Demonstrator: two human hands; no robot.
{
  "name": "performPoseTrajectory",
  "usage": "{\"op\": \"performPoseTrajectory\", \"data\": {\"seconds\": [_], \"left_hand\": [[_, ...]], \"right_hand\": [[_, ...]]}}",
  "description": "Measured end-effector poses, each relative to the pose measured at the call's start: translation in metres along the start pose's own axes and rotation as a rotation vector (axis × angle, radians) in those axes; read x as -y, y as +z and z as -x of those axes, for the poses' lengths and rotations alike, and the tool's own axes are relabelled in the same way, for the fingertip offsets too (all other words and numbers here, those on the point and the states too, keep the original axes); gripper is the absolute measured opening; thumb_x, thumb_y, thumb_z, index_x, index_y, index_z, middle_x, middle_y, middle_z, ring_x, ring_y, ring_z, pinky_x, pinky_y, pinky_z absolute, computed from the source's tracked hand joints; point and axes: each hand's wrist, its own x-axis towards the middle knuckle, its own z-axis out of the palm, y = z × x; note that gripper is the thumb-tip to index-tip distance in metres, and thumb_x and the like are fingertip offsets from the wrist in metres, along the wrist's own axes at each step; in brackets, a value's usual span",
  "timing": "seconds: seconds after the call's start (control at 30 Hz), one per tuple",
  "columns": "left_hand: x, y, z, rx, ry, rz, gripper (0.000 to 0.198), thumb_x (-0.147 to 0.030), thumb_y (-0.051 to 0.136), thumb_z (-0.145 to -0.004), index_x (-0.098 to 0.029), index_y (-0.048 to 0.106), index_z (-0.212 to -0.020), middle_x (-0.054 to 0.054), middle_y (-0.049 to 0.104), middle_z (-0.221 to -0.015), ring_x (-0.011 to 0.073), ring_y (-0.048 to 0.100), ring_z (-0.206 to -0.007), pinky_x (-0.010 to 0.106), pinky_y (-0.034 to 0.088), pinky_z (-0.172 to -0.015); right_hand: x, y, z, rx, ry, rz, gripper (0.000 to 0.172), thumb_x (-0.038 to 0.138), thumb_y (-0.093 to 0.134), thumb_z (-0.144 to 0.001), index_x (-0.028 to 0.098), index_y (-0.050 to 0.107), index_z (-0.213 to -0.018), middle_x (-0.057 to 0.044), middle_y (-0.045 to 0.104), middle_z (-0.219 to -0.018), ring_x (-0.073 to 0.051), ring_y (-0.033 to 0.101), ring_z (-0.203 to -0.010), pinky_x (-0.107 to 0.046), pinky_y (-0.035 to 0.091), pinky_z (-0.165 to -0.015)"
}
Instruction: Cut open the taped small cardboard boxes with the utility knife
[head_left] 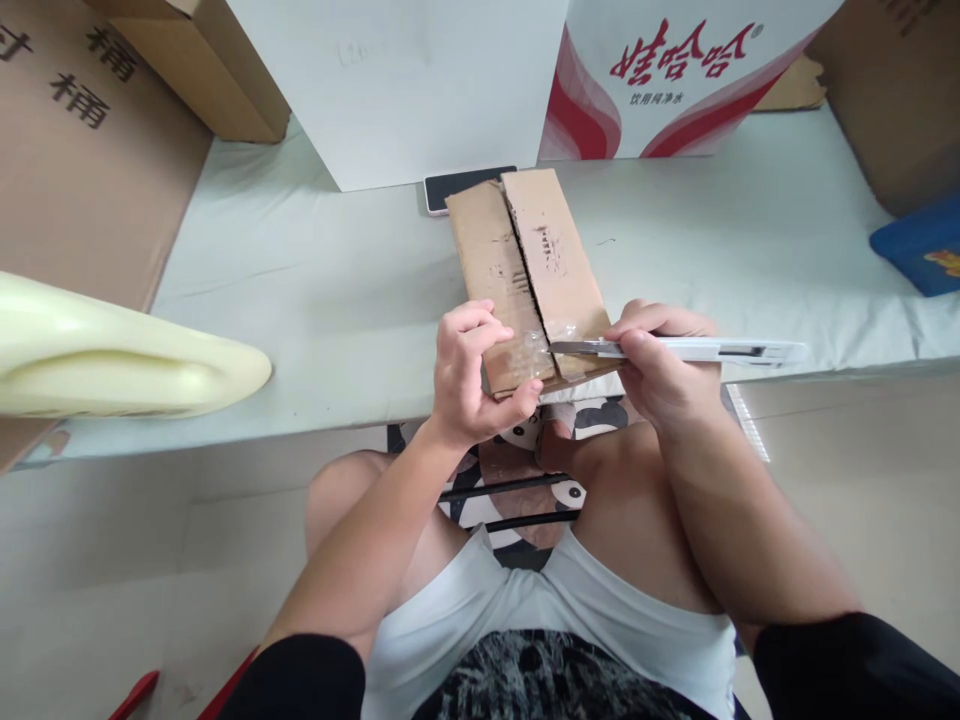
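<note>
cutter [720, 349] in play, i'd keep its blade [585, 349] shallow along the seam [531, 282] and the left hand [466, 378] clear of the tip, which points to nine o'clock. that hand, half-curled, grips the cardboard box [566, 265] at its seven-o'clock corner; the right hand [664, 372] is closed round the cutter. the box is at the sitter's [630, 610] twelve o'clock, over pale green cloth [352, 300]: brown, scuffed, ink-smudged, clear tape [529, 350] at its near end.

a cardboard box [484, 250] is gripped at one corner by the left hand [465, 372]; a utility knife [697, 349] is held in the right hand [671, 385], its blade [585, 348] placed at the taped seam [535, 300]. a phone [459, 187] is seen just beyond the box.
</note>
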Motion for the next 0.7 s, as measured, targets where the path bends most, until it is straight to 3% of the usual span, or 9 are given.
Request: {"op": "performPoseTrajectory", "data": {"seconds": [0.27, 0.47, 0.57, 0.7], "left_hand": [[-0.001, -0.003, -0.001, 0.031, 0.002, -0.054, 0.043, -0.057, 0.057, -0.094, -0.028, 0.046, -0.124, 0.007, 0.053, -0.108, 0.0262, 0.06, -0.106, 0.054, 0.057, -0.099], [0.0, -0.002, 0.0, 0.024, 0.002, -0.052, 0.043, -0.058, 0.057, -0.094, -0.028, 0.046, -0.123, 0.007, 0.054, -0.107, 0.027, 0.06, -0.108, 0.055, 0.057, -0.099], [0.0, -0.002, 0.0, 0.019, 0.002, -0.038, 0.043, -0.058, 0.058, -0.094, -0.028, 0.046, -0.123, 0.007, 0.053, -0.107, 0.026, 0.061, -0.107, 0.054, 0.057, -0.1], [-0.002, -0.001, -0.001, 0.006, -0.038, 0.005, 0.047, -0.057, 0.063, -0.091, -0.029, 0.045, -0.124, 0.007, 0.053, -0.109, 0.0269, 0.06, -0.108, 0.057, 0.056, -0.102]], "right_hand": [[0.001, 0.002, -0.002, -0.041, -0.017, 0.025, 0.031, 0.055, 0.08, -0.082, 0.026, 0.076, -0.072, 0.002, 0.056, -0.061, -0.011, 0.042, -0.051, -0.03, 0.037, -0.052], [0.003, 0.011, -0.006, -0.194, -0.059, -0.093, 0.032, 0.056, 0.078, -0.08, 0.026, 0.07, -0.07, 0.005, 0.048, -0.057, -0.007, 0.029, -0.04, -0.027, 0.024, -0.04], [-0.002, 0.008, -0.01, -0.334, -0.062, -0.031, 0.031, 0.053, 0.064, -0.088, 0.026, 0.066, -0.073, 0.003, 0.049, -0.062, -0.01, 0.039, -0.044, -0.028, 0.029, -0.042], [-0.011, -0.005, -0.015, -0.529, -0.13, 0.26, 0.004, 0.027, 0.059, -0.085, 0.026, 0.063, -0.084, -0.002, 0.06, -0.082, -0.017, 0.06, -0.074, -0.032, 0.048, -0.065]]}}
